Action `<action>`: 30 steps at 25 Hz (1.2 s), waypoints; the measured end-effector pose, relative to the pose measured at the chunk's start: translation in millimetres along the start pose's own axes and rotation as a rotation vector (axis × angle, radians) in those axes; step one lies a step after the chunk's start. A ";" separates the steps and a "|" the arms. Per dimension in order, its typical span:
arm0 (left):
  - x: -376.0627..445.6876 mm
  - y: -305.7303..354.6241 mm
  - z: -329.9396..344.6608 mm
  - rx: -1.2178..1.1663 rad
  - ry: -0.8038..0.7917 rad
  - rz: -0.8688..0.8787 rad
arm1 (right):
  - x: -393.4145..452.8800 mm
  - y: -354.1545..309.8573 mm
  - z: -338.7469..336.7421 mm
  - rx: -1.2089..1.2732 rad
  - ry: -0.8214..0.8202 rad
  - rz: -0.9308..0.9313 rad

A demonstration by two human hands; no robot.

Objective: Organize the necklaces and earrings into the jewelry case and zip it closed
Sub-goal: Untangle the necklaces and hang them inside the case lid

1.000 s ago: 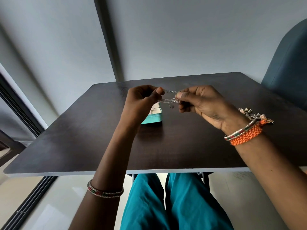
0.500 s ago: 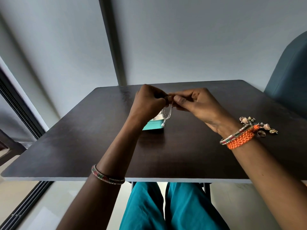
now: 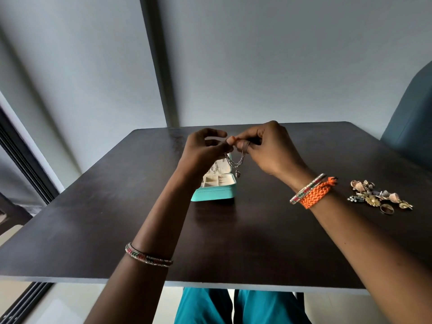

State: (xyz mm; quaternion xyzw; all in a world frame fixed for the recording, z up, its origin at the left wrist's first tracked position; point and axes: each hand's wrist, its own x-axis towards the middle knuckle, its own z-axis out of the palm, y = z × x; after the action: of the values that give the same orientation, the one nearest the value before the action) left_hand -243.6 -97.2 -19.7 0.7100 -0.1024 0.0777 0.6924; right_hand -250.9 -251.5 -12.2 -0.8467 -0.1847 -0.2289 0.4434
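from the head view, the left hand point(image 3: 205, 150) and right hand point(image 3: 268, 148) meet above the dark table point(image 3: 117, 218), each pinching one end of a silver necklace point(image 3: 236, 162) that sags between them. the open teal jewelry case point(image 3: 217, 190) sits on the table just below the hands, and a pile of earrings point(image 3: 378, 196) lies well apart to the right.

We see bare forearms, no sleeves. Left wrist point(image 3: 149, 256): one thin beaded bangle point(image 3: 140, 255), red and green pattern with pale edging. Right wrist point(image 3: 311, 192): similar thin bangle point(image 3: 306, 188) with red-green beading, plus a wide braided orange band point(image 3: 316, 195) just behind it, dark knot at its end. Teal trousers point(image 3: 205, 307) on both legs below the table edge.
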 end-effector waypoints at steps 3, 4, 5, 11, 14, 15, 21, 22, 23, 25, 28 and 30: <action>13.7 0.5 -14.0 0.045 -0.031 0.060 | 13.8 -1.2 6.2 -0.114 -0.121 -0.020; 18.7 1.7 -18.5 0.066 -0.035 0.073 | 21.2 -1.4 7.6 -0.147 -0.128 -0.031; 23.3 3.2 -22.1 0.087 -0.042 0.087 | 29.5 -2.2 8.1 -0.169 -0.129 -0.042; 45.0 -16.6 -37.4 0.116 -0.110 0.015 | 61.6 3.2 28.0 -0.186 -0.132 -0.099; 63.9 -51.2 -48.6 0.291 0.182 -0.054 | 62.8 18.7 39.3 -0.194 -0.052 -0.067; 72.3 -63.7 -54.4 0.428 0.276 -0.108 | 62.5 23.8 42.6 -0.193 -0.045 -0.060; 75.5 -91.5 -55.6 0.456 0.145 -0.445 | 52.0 37.6 54.8 -0.145 0.018 -0.090; 74.9 -91.4 -54.5 0.418 0.161 -0.409 | 50.9 37.1 54.7 -0.126 0.039 -0.095; 73.3 -90.5 -54.2 0.395 0.176 -0.368 | 50.3 36.3 54.2 -0.110 0.055 -0.100; 70.7 -87.5 -56.0 0.359 0.174 -0.307 | 49.9 34.6 53.9 -0.092 0.074 -0.116; 70.0 -84.9 -57.0 0.309 0.160 -0.250 | 49.1 33.1 54.3 -0.095 0.064 -0.139; 69.3 -84.9 -55.8 0.298 0.173 -0.209 | 47.7 34.4 56.7 -0.129 0.046 -0.183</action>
State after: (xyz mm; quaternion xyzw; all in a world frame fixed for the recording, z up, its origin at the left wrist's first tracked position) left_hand -153.3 -42.3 -82.7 0.8020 0.0443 0.0805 0.5902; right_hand -181.0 -217.4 -37.3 -0.8477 -0.2357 -0.2993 0.3692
